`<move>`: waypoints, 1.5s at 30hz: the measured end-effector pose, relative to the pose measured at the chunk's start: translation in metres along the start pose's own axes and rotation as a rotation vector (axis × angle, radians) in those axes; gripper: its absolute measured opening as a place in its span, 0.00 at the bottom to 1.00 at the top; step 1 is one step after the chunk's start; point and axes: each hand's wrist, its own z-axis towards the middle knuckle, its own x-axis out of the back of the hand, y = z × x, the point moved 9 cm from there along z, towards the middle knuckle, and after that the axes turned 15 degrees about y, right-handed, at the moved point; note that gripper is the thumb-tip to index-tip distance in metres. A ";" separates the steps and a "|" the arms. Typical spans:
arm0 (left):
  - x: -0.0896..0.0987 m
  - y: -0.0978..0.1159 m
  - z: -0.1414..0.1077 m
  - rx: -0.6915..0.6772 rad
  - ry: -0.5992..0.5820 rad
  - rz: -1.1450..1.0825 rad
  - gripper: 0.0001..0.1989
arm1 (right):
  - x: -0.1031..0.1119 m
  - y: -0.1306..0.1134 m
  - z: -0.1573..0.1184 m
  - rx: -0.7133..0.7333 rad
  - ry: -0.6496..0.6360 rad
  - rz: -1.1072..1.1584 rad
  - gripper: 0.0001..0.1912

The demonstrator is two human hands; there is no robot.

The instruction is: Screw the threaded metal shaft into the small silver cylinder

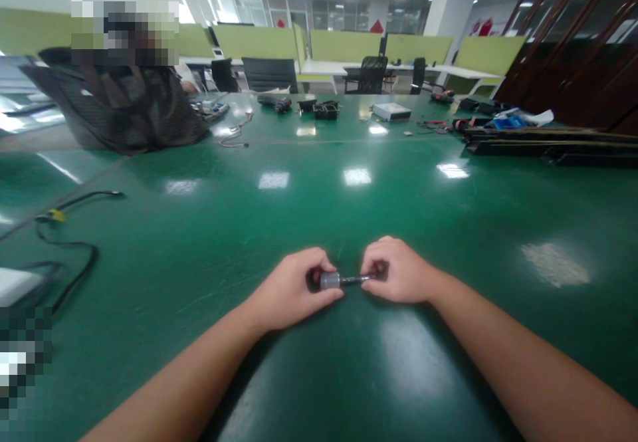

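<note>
Close in front of me, a short grey cylinder with a thin dark rod lies level between my hands; its exact kind is too blurred to tell. My left hand is closed round the grey cylinder with thumb and fingers, hiding its left end. From the other side, the fingertips of my right hand pinch the far end of the rod, whose tip is hidden. Both hands are low over the green table.
At left, a black cable with a yellow tag curls on the table. A large dark bag stands at the far left. Along the back are black parts, a silver box and, to the right, long black strips.
</note>
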 end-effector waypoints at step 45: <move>-0.001 -0.005 0.000 0.044 0.017 -0.022 0.10 | -0.014 -0.015 0.003 0.008 0.010 0.038 0.05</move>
